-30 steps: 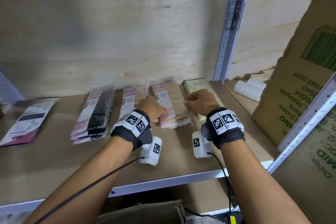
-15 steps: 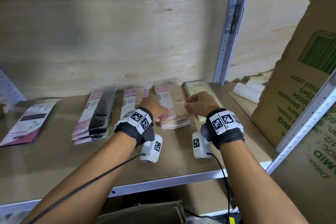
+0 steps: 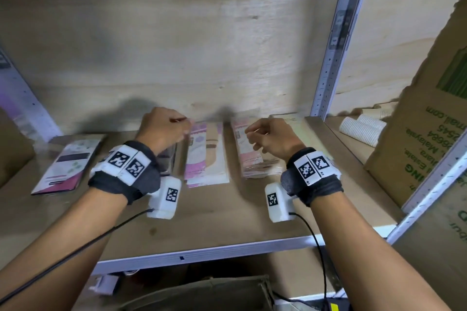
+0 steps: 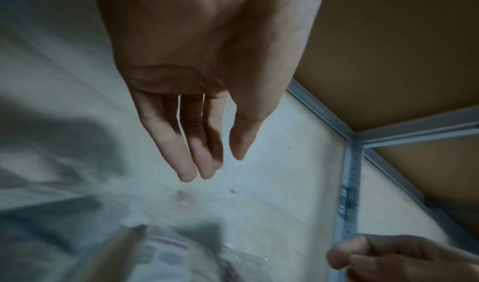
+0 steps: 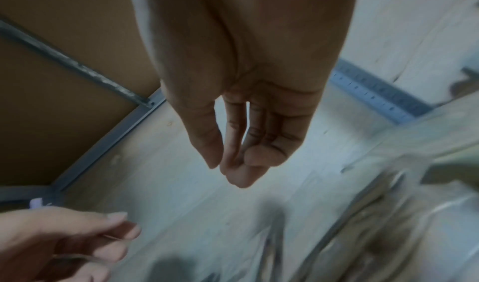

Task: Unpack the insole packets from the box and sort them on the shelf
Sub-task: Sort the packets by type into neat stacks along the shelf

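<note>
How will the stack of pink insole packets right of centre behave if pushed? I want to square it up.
The stack of pink insole packets looks glossy and loosely fanned, so it will probably slide apart rather than move together. The thin flat packets likely flex, yet seem light on the shelf.

Both forearms reach forward side by side, each wrist strapped with a marker-tagged band. The left hand (image 3: 163,127) and right hand (image 3: 274,139) hang empty, fingers loosely curled, palms down.

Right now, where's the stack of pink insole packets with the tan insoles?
In the head view the pink packet stack lies mid-shelf against the back wall, between the left hand and right hand.
</note>
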The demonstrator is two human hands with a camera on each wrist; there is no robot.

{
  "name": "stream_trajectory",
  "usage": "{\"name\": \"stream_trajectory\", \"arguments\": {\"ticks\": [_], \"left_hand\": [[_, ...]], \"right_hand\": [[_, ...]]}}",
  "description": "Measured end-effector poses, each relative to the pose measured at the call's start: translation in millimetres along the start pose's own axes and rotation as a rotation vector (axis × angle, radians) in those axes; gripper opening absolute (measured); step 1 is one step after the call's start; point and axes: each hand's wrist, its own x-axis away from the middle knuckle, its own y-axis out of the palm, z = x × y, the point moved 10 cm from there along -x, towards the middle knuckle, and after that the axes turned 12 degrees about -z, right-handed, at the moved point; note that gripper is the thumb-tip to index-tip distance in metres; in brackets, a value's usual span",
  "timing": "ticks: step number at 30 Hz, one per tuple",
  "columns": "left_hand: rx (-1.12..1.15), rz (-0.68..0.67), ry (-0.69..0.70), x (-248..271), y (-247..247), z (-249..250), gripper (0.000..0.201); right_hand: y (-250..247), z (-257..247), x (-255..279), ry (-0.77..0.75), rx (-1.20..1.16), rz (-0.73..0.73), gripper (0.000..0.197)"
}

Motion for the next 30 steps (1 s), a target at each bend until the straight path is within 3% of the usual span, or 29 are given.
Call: {"name": "stream_trajectory", "arguments": {"ticks": [8, 11, 14, 19, 23, 26, 30], "left_hand": [[0.078, 0.282, -0.217, 46, -140, -142, 0.013], [0.013, 0.297, -0.361, 61, -175, -185, 0.022], [0.011, 0.29, -0.389, 71, -204, -208, 0.02], [-0.065, 0.195, -0.408, 84, -220, -232, 0.032], [-0.018, 0.114, -0.378, 87, -214, -246, 0.008], [0.126, 0.085, -0.363, 87, -209, -263, 0.032], [0.313, 0.06, -0.449, 91, -204, -287, 0.03]], "right_hand": [[125, -72, -13, -0.143, -0.02, -0.278, 0.009], [186, -97, -32, -0.146, -0.052, -0.384, 0.013], [251, -126, -54, -0.15, -0.052, -0.466, 0.013], [344, -151, -92, -0.048, -0.083, -0.547, 0.009], [396, -150, -115, 0.022, -0.029, -0.54, 0.014], [410, -140, -128, 0.102, -0.081, -0.488, 0.022], [407, -133, -131, 0.134, -0.113, -0.45, 0.028]]}}
